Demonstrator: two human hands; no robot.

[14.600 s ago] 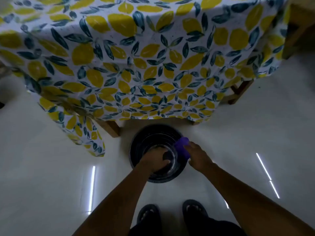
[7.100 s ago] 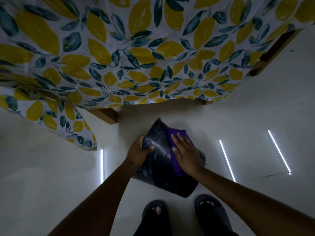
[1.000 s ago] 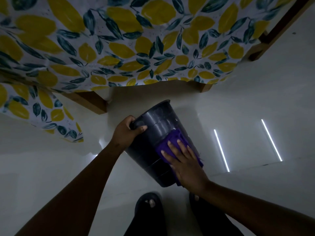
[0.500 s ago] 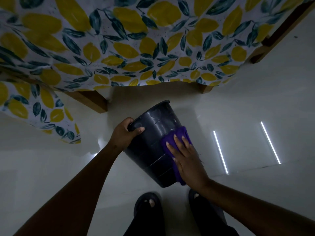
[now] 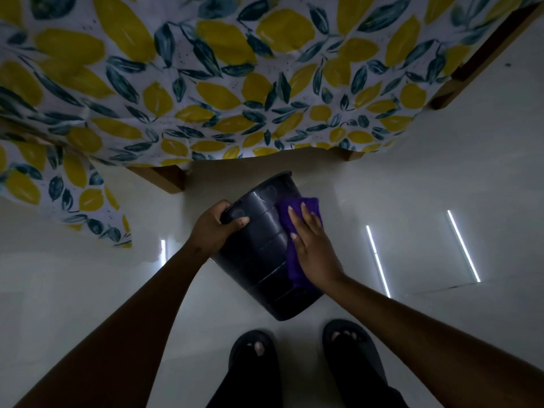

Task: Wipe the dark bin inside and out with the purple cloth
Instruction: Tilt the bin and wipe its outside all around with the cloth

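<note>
The dark bin (image 5: 259, 260) is tilted, held above the floor with its mouth turned away from me and its base toward my feet. My left hand (image 5: 215, 228) grips its rim on the left, thumb over the outside. The purple cloth (image 5: 290, 231) lies on the bin's outer wall at the upper right. My right hand (image 5: 312, 245) presses flat on the cloth with fingers spread, pointing toward the rim. The inside of the bin is hidden.
A table with a lemon-print tablecloth (image 5: 235, 83) hangs just beyond the bin, with wooden legs (image 5: 164, 178) at left and right. The pale glossy floor (image 5: 426, 187) shows light-strip reflections. My sandalled feet (image 5: 294, 357) stand right below the bin.
My right hand has slid the cloth up the bin's outer wall from near the base toward the rim. The left hand keeps its grip on the rim.
</note>
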